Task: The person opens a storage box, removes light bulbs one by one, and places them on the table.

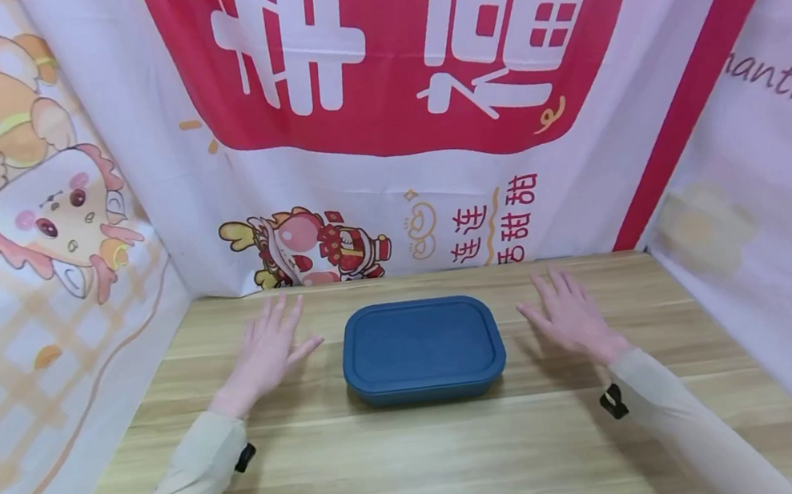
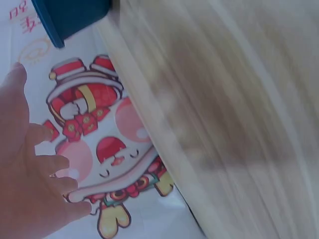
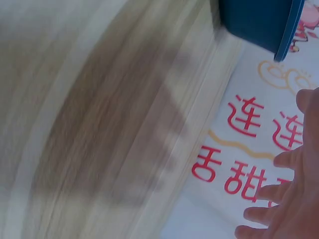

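Observation:
A dark blue rectangular container with a lid (image 1: 423,345) sits in the middle of the wooden table. To its left my left hand (image 1: 268,355) hovers with fingers spread, apart from the container. My right hand (image 1: 571,315) is held on the other side, its fingers also spread and touching nothing. In the left wrist view, a corner of the container (image 2: 75,17) shows at the top, with the left hand (image 2: 30,164) at the left edge. The right wrist view has the container's side (image 3: 256,22) at the top and the right hand (image 3: 294,184) at the lower right.
The wood-grain table (image 1: 419,470) is bounded by printed cloth on three sides. A back cloth (image 1: 396,174) with red and white lettering hangs along the far edge. Cloth walls stand at left (image 1: 126,372) and right (image 1: 769,280).

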Available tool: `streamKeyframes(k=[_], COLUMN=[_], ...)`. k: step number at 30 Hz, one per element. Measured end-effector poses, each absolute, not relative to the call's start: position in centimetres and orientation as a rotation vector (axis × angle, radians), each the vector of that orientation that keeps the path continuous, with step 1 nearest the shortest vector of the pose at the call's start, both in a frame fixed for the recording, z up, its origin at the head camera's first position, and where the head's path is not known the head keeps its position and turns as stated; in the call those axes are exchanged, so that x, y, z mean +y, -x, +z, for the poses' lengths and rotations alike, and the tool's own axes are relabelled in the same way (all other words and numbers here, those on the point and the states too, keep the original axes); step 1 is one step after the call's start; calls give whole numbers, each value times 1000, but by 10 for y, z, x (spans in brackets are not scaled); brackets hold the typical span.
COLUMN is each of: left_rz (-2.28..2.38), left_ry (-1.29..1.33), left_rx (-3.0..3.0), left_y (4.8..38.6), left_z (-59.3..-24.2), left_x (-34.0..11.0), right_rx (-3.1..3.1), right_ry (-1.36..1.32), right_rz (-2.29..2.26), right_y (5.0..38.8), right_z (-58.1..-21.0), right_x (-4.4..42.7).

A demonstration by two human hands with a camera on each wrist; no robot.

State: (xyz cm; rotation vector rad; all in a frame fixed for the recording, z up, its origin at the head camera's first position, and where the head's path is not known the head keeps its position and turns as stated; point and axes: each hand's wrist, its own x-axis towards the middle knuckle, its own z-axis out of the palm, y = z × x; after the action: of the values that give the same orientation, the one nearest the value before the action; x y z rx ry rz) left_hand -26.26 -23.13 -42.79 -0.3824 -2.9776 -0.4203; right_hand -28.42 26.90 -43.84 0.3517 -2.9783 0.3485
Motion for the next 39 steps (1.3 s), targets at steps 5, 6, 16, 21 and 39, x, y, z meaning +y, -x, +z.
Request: streamKeyframes(k=[5, 6, 16, 21, 39], left_rz=[-517, -542, -822, -966, -1195], left_ry=[447, 454, 475, 446, 413], left_rx=[-2936, -2929, -2814, -2802, -2872], left_y=[255, 254, 245, 243, 248], left_z=[-427, -427, -430, -433, -440], left_x=[-218, -215, -194, -187, -176], right_rx=[-2952, -2946, -2914, -2917, -2971], right_ry=[-404, -419, -504, -520, -509], right_rz=[403, 418, 600, 773, 1027], right_y=[277, 276, 260, 257, 261], right_z=[-437, -437, -434, -432, -432], right_x=[264, 263, 249, 241, 220])
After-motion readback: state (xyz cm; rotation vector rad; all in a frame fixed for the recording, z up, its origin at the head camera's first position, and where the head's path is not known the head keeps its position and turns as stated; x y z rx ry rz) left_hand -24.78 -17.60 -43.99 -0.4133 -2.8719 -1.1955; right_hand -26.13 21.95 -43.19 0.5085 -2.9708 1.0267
